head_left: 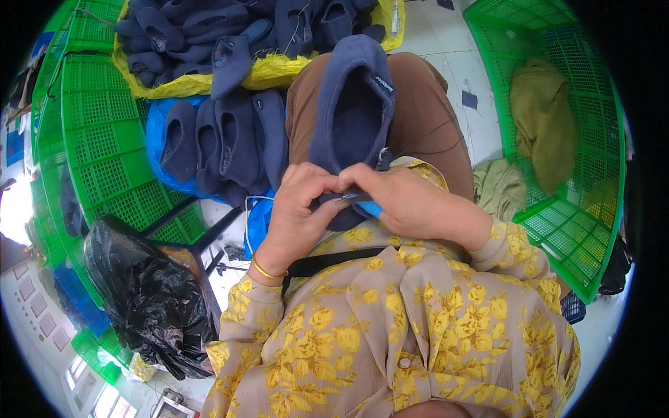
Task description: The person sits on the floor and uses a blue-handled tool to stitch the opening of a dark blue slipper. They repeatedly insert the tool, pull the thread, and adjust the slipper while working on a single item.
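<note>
Pale floor point(446, 38) shows toward the upper right of the frame beside a green plastic crate point(575, 233), while stacked green crates point(97, 146) line the left side, a yellow sack point(272, 73) of slippers fills the top left, and a black plastic bag point(132, 285) sits lower left. At upper centre a dark blue slipper point(322, 132) rests over brown trousers point(432, 118), its heel end partly hidden by the left hand point(300, 202) and right hand point(408, 202); each grip is drawn nearly closed, fingertips meeting, but what they pinch I cannot tell.
</note>
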`<state>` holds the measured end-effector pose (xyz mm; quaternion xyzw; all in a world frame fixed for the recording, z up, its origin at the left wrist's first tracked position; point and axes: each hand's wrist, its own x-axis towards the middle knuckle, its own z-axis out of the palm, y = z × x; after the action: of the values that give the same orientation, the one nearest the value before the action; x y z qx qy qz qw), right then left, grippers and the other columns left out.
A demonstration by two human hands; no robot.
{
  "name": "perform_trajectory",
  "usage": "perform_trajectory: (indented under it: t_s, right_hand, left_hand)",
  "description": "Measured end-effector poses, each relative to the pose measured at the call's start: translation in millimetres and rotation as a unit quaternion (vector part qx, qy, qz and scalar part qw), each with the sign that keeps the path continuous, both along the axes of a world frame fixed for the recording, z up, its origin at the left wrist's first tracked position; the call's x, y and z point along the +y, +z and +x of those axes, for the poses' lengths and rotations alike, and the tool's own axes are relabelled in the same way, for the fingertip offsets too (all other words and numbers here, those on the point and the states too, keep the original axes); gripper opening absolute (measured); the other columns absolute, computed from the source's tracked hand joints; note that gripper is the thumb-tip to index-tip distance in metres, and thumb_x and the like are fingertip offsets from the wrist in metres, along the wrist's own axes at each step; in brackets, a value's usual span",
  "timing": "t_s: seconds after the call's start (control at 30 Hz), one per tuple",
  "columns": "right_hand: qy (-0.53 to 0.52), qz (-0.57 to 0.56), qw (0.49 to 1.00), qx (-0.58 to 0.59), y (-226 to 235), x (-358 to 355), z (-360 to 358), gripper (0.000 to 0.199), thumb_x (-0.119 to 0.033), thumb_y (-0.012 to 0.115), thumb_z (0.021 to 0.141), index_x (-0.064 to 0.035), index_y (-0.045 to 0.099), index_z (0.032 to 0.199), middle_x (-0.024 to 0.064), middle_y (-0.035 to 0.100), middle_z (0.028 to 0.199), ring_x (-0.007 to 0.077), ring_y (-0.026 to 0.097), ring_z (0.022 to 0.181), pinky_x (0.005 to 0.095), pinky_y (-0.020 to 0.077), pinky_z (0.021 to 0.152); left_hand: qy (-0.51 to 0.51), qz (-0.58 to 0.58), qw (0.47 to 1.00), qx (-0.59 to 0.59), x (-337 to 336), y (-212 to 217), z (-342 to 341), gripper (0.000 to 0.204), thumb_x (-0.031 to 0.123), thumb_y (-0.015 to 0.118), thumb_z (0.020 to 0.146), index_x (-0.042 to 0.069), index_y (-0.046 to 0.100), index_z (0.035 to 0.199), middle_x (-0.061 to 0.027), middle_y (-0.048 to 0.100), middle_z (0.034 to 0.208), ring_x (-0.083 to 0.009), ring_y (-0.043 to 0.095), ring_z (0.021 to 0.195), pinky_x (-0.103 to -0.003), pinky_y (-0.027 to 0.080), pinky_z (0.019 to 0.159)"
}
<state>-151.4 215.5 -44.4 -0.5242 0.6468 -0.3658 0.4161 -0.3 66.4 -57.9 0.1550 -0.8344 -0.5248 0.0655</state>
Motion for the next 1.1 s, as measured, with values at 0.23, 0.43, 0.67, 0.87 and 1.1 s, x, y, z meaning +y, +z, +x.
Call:
perform_trajectory:
  t_s: [0.23, 0.43, 0.67, 0.87, 1.1]
  right_hand:
    - [0.051, 0.012, 0.974, 0.219, 8, -5, 9, 0.03, -0.007, 0.057, 0.081, -0.0123, 0.054, 0.111, 0.0157, 0.064, 0.09, 0.0331, 0.065, 0.069, 0.0439, 0.0491, 0.059]
    - [-0.03, -0.21, 0.94, 0.269, 1, -11, 13, 0.024, -0.004, 0.06, 0.076, -0.0124, 0.056, 0.098, 0.007, 0.056, 0.098, 0.0254, 0.055, 0.057, 0.0359, 0.0448, 0.054]
    - [-0.106, -0.106, 0.702, -0.696, 43, 24, -6, 0.009, -0.012, 0.051, 0.099, -0.0091, 0.046, 0.106, 0.001, 0.053, 0.077, 0.0041, 0.042, 0.053, 0.0194, 0.035, 0.051]
    - [-0.143, 0.02, 0.987, -0.076, 32, 21, -4, 0.01, -0.006, 0.061, 0.09, -0.003, 0.06, 0.1, 0.006, 0.061, 0.08, 0.0159, 0.058, 0.064, 0.0292, 0.0446, 0.059]
    - [-0.129, 0.011, 0.991, 0.022, 22, 16, 5, 0.018, -0.003, 0.063, 0.082, -0.0048, 0.065, 0.1, 0.0152, 0.065, 0.083, 0.0313, 0.064, 0.074, 0.0373, 0.0497, 0.065]
  left_hand:
    - [-0.003, -0.011, 1.0, -0.02, -1, 0, -1, 0.021, -0.001, 0.072, 0.068, 0.006, 0.066, 0.088, -0.0063, 0.057, 0.085, -0.0269, 0.052, 0.085, -0.034, 0.041, 0.075]
    - [0.019, -0.037, 0.999, -0.027, 3, 8, -2, 0.018, 0.0, 0.072, 0.069, 0.005, 0.065, 0.085, -0.0079, 0.056, 0.083, -0.0283, 0.051, 0.082, -0.036, 0.041, 0.072]
    - [0.037, -0.058, 0.998, -0.007, 5, 7, 2, 0.016, 0.002, 0.075, 0.07, 0.004, 0.065, 0.082, -0.0068, 0.056, 0.081, -0.0253, 0.051, 0.079, -0.034, 0.04, 0.071]
    - [0.046, -0.023, 0.998, 0.032, 7, 7, 8, 0.019, 0.001, 0.078, 0.069, 0.003, 0.064, 0.083, -0.0048, 0.057, 0.083, -0.0201, 0.053, 0.08, -0.03, 0.041, 0.071]
    - [0.052, -0.004, 0.998, 0.045, 7, 5, 10, 0.019, 0.002, 0.078, 0.069, 0.004, 0.065, 0.082, -0.0057, 0.058, 0.083, -0.0225, 0.053, 0.08, -0.031, 0.041, 0.07]
